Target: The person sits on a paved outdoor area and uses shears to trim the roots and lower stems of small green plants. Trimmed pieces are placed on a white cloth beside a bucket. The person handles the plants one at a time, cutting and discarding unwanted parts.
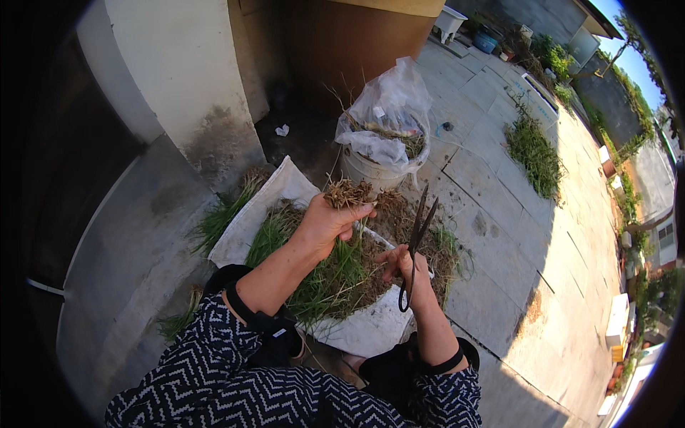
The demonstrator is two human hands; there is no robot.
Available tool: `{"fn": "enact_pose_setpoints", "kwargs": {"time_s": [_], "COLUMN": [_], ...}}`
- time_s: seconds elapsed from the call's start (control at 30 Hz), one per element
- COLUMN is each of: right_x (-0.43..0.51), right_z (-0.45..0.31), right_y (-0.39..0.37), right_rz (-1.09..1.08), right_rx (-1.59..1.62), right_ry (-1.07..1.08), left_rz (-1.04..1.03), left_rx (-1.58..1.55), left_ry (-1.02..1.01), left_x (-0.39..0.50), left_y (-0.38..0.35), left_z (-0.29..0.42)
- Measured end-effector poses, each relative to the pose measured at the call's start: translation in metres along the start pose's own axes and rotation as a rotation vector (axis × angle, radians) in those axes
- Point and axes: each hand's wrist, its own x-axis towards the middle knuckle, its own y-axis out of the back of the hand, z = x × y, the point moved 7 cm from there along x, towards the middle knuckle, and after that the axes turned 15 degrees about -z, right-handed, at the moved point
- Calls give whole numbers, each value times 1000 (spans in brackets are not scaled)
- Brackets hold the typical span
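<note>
My left hand is closed around a bunch of green-leaved plants, its tangled brown roots sticking out above the thumb. The green leaves hang down below the fist. In my right hand is a pair of dark metal scissors, blades pointing up and slightly apart. They are to the right of the bunch and do not touch it. Beneath both hands lies a white woven sack, spread flat, with cut or pulled grassy greens and soil on it.
Behind the sack stands a white bucket lined with a clear plastic bag holding plant waste. Loose roots and dirt lie before it. More greens rest left of the sack. A leafy heap lies on the paving at right.
</note>
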Motion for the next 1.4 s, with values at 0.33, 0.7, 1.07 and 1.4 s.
{"fn": "enact_pose_setpoints", "kwargs": {"time_s": [0.33,0.7,1.07,1.4], "right_x": [-2,-4,-7,-12], "right_z": [-1,-17,-34,-30], "right_y": [2,2,-5,-5], "right_rz": [56,128,175,222], "right_rx": [-530,-668,-762,-805], "right_ry": [-181,-149,-26,-28], "left_rz": [20,-32,-45,-20], "left_rx": [-19,-12,-8,-27], "left_ry": [5,71,87,70], "left_x": [0,-1,1,0], "left_y": [2,-6,-3,1], "left_z": [-1,-8,-8,-8]}}
